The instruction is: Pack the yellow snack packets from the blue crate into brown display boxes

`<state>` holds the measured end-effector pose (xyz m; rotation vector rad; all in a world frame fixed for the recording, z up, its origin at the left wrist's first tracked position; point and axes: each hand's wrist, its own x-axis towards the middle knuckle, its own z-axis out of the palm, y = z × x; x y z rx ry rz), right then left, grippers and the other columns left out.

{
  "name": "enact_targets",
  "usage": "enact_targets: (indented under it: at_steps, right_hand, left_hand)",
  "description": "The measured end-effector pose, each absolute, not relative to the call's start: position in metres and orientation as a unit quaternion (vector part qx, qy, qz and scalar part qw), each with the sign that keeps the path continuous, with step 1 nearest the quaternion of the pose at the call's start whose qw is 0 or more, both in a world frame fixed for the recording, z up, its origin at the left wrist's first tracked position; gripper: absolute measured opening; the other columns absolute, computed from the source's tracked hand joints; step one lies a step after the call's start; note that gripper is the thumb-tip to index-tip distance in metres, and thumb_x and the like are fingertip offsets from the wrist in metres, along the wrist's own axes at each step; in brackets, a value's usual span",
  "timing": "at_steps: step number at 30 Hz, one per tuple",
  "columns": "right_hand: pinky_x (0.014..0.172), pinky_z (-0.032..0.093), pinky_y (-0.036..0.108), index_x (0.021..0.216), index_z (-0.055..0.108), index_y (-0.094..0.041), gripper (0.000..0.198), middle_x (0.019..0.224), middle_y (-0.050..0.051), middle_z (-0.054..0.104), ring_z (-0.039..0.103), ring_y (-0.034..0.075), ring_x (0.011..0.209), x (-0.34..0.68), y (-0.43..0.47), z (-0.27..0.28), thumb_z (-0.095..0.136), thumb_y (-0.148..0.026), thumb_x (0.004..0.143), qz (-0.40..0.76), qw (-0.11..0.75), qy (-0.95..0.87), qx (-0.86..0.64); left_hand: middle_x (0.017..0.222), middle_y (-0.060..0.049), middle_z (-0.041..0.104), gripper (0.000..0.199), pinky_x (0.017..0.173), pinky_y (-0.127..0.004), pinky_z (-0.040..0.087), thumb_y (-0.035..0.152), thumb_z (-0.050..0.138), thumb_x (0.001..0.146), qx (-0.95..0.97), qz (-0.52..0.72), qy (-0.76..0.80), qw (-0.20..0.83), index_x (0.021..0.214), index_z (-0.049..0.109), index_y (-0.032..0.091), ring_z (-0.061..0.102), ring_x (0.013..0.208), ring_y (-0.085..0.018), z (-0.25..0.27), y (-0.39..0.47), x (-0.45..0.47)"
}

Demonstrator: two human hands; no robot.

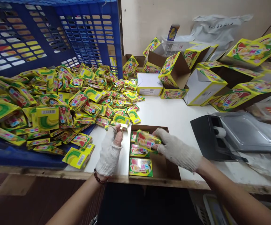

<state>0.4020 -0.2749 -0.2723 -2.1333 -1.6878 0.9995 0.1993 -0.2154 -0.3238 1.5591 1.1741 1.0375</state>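
Observation:
My right hand (176, 148), in a white knit glove with bare fingertips, is closed on the right end of a small yellow-green printed pack (146, 139). The pack is tilted above an open cardboard box (173, 170). Inside the box, similar packs lie in its left part, the nearest one (140, 167) flat with its print upward; brown cardboard shows on the right. My left hand (108, 153), gloved alike, is just left of the box, thumb up and fingers loosely apart. Its fingertips are close to packs (121, 119) at the pile's edge; whether they touch is unclear.
A large heap of packs (47, 117) spills from a tipped blue plastic crate (90, 34) onto the white table (154, 111). Several display boxes (173, 70) stand at the back right. A black tape dispenser (208, 134) and clear plastic trays (245, 131) lie right of my box.

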Motion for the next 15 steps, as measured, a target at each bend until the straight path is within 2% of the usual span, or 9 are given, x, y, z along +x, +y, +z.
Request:
enact_targets:
  at_steps: [2, 4, 8, 11, 15]
  right_hand:
    - [0.06, 0.04, 0.026, 0.107, 0.057, -0.02, 0.024, 0.084, 0.004, 0.068, 0.06, 0.016, 0.065, 0.402, -0.27, -0.286, 0.054, -0.023, 0.083, 0.387, 0.062, -0.563, -0.727]
    - [0.06, 0.038, 0.026, 0.099, 0.059, -0.02, 0.019, 0.087, 0.006, 0.068, 0.061, 0.017, 0.069, 0.396, -0.262, -0.304, 0.056, -0.024, 0.081, 0.376, 0.037, -0.57, -0.729]
    - [0.062, 0.036, 0.028, 0.11, 0.053, -0.018, 0.033, 0.095, 0.011, 0.068, 0.064, 0.024, 0.086, 0.381, -0.255, -0.328, 0.058, -0.022, 0.078, 0.304, 0.017, -0.553, -0.775]
    - [0.062, 0.036, 0.028, 0.11, 0.051, -0.018, 0.031, 0.095, 0.011, 0.068, 0.064, 0.023, 0.085, 0.376, -0.259, -0.33, 0.058, -0.023, 0.08, 0.33, 0.015, -0.539, -0.775]
    - [0.064, 0.038, 0.027, 0.102, 0.051, -0.019, 0.019, 0.093, 0.009, 0.067, 0.063, 0.021, 0.082, 0.385, -0.268, -0.325, 0.054, -0.026, 0.085, 0.35, 0.053, -0.511, -0.783]
  left_hand:
    - [0.115, -0.009, 0.062, 0.043, 0.096, -0.04, 0.049, 0.051, 0.043, 0.091, 0.667, 0.39, 0.46, 0.438, 0.118, 0.056, 0.02, 0.061, 0.105, -0.022, -0.335, -0.219, 0.191]
    - [0.124, -0.009, 0.06, 0.039, 0.106, -0.043, 0.042, 0.044, 0.049, 0.09, 0.705, 0.361, 0.448, 0.414, 0.119, 0.057, 0.021, 0.055, 0.118, -0.024, -0.346, -0.228, 0.19]
    - [0.146, -0.01, 0.044, 0.051, 0.117, -0.045, 0.028, 0.034, 0.052, 0.087, 0.74, 0.339, 0.442, 0.378, 0.136, 0.046, 0.02, 0.038, 0.137, -0.025, -0.366, -0.243, 0.196]
    - [0.15, -0.01, 0.039, 0.057, 0.117, -0.042, 0.03, 0.033, 0.049, 0.089, 0.709, 0.342, 0.453, 0.418, 0.143, 0.036, 0.02, 0.036, 0.139, -0.023, -0.375, -0.248, 0.201]
    - [0.15, -0.01, 0.039, 0.058, 0.114, -0.04, 0.035, 0.038, 0.049, 0.09, 0.649, 0.38, 0.455, 0.477, 0.144, 0.034, 0.02, 0.04, 0.137, -0.023, -0.381, -0.25, 0.201]
